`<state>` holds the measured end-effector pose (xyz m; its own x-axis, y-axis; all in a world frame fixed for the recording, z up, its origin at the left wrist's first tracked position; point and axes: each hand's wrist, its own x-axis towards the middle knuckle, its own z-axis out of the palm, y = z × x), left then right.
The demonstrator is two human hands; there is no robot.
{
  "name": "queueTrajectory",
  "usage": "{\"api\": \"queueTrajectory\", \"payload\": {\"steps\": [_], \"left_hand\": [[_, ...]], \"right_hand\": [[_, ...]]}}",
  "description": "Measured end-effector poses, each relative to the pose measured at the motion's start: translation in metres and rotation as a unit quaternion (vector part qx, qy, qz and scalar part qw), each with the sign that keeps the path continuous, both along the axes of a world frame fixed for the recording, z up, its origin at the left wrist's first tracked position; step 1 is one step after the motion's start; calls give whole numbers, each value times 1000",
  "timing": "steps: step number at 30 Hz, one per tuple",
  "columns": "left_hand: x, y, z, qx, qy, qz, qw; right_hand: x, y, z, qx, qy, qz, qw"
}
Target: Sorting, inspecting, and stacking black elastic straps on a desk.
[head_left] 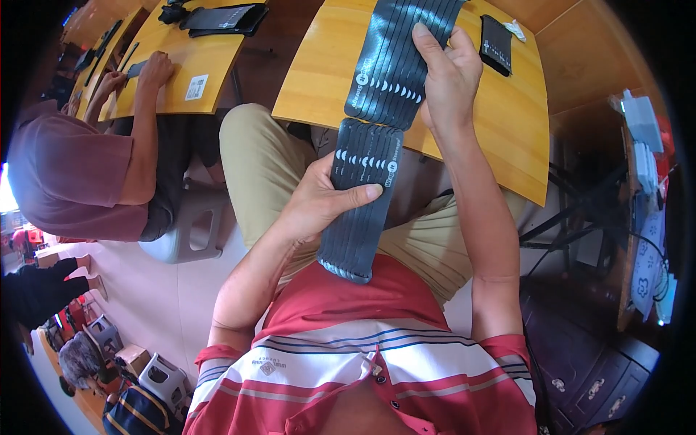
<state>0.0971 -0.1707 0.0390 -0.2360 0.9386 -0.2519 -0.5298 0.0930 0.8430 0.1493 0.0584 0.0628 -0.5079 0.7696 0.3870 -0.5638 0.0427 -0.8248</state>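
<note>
Head view, left to right. At the far left a neighbouring person (72, 170) in a mauve shirt works at a separate wooden desk (181, 61). The left hand (319, 199) grasps the lower section of a long black elastic band (373, 138), thumb laid across its front and fingers curled behind; this end hangs off the near edge of the wooden table (326, 65), over the lap, down to the red striped shirt (362, 362). The right hand (449, 76) presses the upper section flat on the table, near its middle, fingers extended along the band's right edge and closed lightly on it. The band bends where it leaves the table edge and looks ribbed: judged soft, light, limp and stretchy, not fragile. It is best taken by both long edges, with two hands, to keep it flat. A small black pouch (496, 43) lies near the table's far right corner.
</note>
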Motion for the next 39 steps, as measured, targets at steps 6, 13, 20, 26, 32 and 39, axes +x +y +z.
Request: {"api": "queueTrajectory", "payload": {"steps": [6, 13, 20, 26, 32, 39], "left_hand": [[1, 1, -2, -6, -6, 3, 1000], [2, 0, -5, -4, -3, -4, 1000], [4, -1, -6, -5, 8, 4, 1000], [6, -1, -6, -15, 2, 9, 1000], [6, 0, -6, -15, -5, 7, 1000], [5, 0, -9, -14, -2, 5, 1000]], "right_hand": [[2, -1, -1, -2, -9, -4, 1000], [3, -10, 5, -13, -3, -8, 1000], [1, -10, 3, -20, -2, -6, 1000], [4, -8, 0, -2, -15, -6, 1000], [1, -9, -1, -15, -9, -18, 1000], [3, -4, -1, -1, -46, -42, 998]]}}
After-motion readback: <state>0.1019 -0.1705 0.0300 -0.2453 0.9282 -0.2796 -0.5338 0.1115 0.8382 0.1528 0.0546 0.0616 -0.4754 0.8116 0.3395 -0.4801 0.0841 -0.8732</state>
